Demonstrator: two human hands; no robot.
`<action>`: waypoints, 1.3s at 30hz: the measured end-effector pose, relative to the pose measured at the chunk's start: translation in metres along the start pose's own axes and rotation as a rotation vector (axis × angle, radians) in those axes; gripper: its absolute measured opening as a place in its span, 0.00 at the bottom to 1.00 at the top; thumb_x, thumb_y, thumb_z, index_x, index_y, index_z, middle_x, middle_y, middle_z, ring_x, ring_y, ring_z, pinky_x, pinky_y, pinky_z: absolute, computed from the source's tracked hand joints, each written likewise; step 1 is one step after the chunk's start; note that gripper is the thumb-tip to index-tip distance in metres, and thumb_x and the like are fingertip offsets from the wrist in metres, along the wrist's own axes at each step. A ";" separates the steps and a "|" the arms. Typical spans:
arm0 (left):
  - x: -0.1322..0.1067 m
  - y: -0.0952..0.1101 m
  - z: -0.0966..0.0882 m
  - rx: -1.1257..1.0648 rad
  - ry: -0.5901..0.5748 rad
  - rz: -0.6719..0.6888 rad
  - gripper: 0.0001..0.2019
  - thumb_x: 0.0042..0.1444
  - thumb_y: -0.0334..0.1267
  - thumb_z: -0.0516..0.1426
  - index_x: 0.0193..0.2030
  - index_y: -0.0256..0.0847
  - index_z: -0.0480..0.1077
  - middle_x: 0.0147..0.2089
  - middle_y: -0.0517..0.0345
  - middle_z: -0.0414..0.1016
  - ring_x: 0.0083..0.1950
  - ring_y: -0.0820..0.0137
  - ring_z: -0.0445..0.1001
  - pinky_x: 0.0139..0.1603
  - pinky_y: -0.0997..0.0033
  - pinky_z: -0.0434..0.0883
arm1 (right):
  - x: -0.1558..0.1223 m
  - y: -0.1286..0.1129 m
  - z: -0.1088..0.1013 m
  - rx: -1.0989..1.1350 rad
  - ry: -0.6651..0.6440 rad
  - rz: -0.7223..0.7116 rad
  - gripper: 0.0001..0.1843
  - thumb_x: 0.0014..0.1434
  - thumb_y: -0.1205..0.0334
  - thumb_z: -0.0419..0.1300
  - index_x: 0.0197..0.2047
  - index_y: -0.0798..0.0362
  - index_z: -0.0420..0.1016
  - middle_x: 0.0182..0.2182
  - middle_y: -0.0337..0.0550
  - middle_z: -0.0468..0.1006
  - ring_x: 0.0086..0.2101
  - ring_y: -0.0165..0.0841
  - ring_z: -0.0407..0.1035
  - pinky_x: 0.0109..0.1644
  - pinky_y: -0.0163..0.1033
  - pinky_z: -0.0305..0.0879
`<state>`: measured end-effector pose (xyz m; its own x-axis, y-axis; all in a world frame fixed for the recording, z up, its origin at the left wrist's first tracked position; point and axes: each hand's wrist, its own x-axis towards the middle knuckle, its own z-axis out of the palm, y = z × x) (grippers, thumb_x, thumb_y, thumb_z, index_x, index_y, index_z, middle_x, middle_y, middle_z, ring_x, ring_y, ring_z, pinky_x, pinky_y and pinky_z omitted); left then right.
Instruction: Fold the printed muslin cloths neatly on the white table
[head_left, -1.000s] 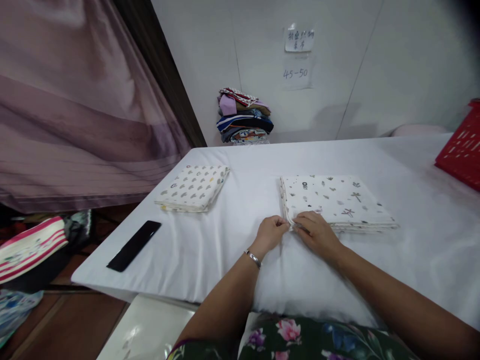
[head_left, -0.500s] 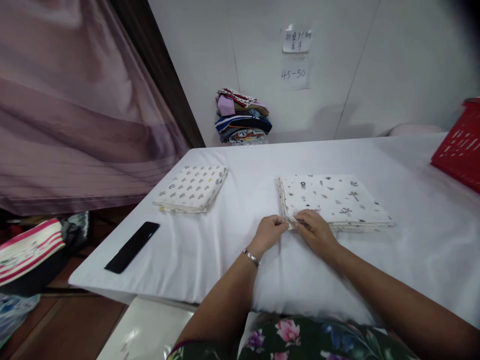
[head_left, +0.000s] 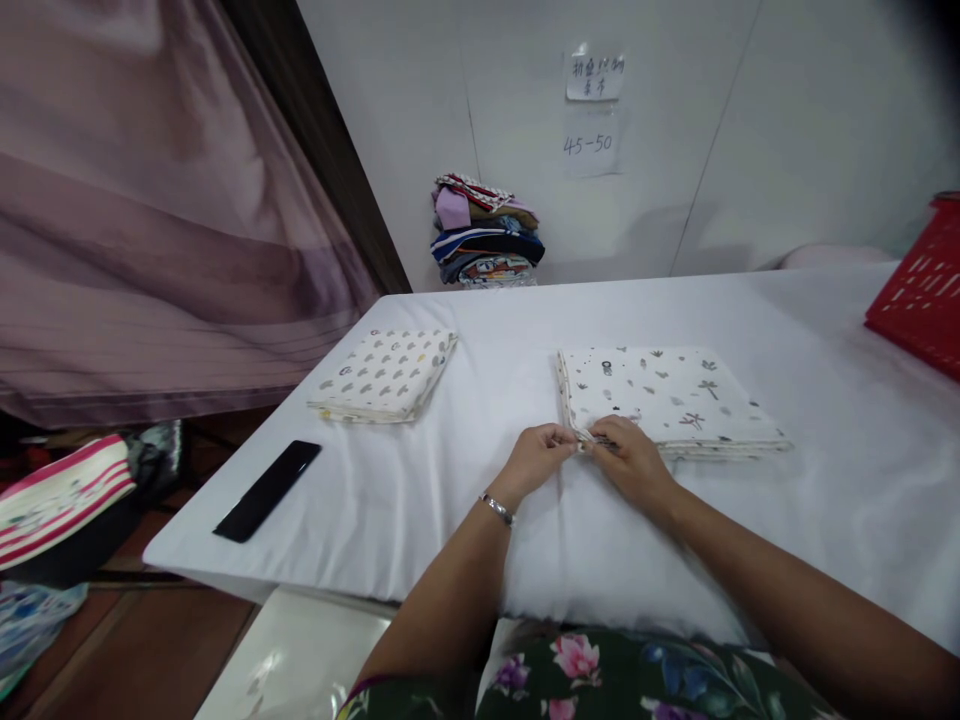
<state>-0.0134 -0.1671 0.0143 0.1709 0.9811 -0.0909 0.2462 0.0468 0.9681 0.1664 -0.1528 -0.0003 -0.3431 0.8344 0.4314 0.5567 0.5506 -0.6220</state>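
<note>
A folded white cloth with small dark prints (head_left: 667,395) lies flat on the white-covered table (head_left: 465,470). My left hand (head_left: 536,458) and my right hand (head_left: 632,456) meet at its near left corner, and both pinch the layered edges there. A silver bracelet sits on my left wrist. A second folded printed cloth (head_left: 386,372) rests further left on the table, apart from both hands.
A black phone (head_left: 267,490) lies near the table's left front edge. A red basket (head_left: 921,296) stands at the far right. A stack of folded clothes (head_left: 486,235) sits against the back wall. A purple curtain (head_left: 150,220) hangs at left.
Both hands stay at the cloth's near left corner; the fingers have shifted slightly, with the left hand's fingers now raised a little onto the edge.
</note>
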 end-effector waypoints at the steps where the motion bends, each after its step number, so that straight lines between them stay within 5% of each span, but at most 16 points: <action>1: -0.001 0.000 -0.001 0.045 0.005 0.015 0.08 0.48 0.38 0.57 0.34 0.38 0.73 0.28 0.61 0.70 0.27 0.77 0.64 0.27 0.78 0.61 | 0.000 0.000 0.000 0.006 0.008 -0.002 0.07 0.58 0.57 0.54 0.36 0.50 0.71 0.35 0.44 0.74 0.37 0.37 0.66 0.41 0.43 0.62; 15: -0.002 -0.002 0.008 0.289 0.113 0.110 0.05 0.50 0.34 0.55 0.34 0.40 0.71 0.30 0.62 0.73 0.31 0.74 0.69 0.33 0.76 0.66 | -0.003 0.002 -0.001 -0.040 0.045 -0.092 0.08 0.60 0.59 0.52 0.39 0.49 0.70 0.37 0.46 0.74 0.40 0.38 0.67 0.43 0.44 0.64; 21: 0.003 -0.006 0.014 0.022 0.166 0.065 0.05 0.46 0.31 0.56 0.33 0.39 0.69 0.29 0.63 0.72 0.30 0.76 0.69 0.30 0.77 0.66 | -0.004 0.001 -0.003 -0.148 -0.056 -0.167 0.10 0.59 0.58 0.54 0.44 0.50 0.69 0.41 0.48 0.73 0.42 0.41 0.66 0.46 0.47 0.62; 26: 0.005 -0.004 0.010 -0.211 0.123 -0.021 0.07 0.46 0.34 0.58 0.33 0.38 0.67 0.29 0.61 0.71 0.26 0.77 0.67 0.27 0.76 0.65 | -0.002 -0.003 -0.003 -0.089 -0.008 -0.094 0.08 0.59 0.60 0.53 0.41 0.51 0.69 0.38 0.47 0.73 0.40 0.39 0.66 0.44 0.45 0.62; 31: 0.003 -0.003 0.000 0.162 0.216 0.008 0.03 0.48 0.35 0.57 0.29 0.40 0.70 0.29 0.61 0.73 0.28 0.76 0.67 0.31 0.75 0.64 | -0.002 -0.003 -0.002 -0.029 0.038 -0.022 0.06 0.59 0.61 0.53 0.40 0.50 0.68 0.38 0.45 0.73 0.40 0.38 0.66 0.43 0.43 0.62; 39: -0.001 -0.003 0.011 0.550 0.186 0.055 0.10 0.47 0.46 0.60 0.29 0.42 0.72 0.33 0.60 0.72 0.34 0.72 0.69 0.32 0.74 0.61 | -0.001 -0.001 -0.001 -0.003 0.072 0.026 0.06 0.58 0.61 0.54 0.38 0.51 0.69 0.35 0.44 0.73 0.38 0.36 0.66 0.41 0.41 0.62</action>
<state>-0.0035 -0.1700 0.0087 0.0396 0.9981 0.0470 0.7098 -0.0613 0.7017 0.1668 -0.1544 0.0002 -0.2732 0.8440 0.4616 0.5666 0.5290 -0.6318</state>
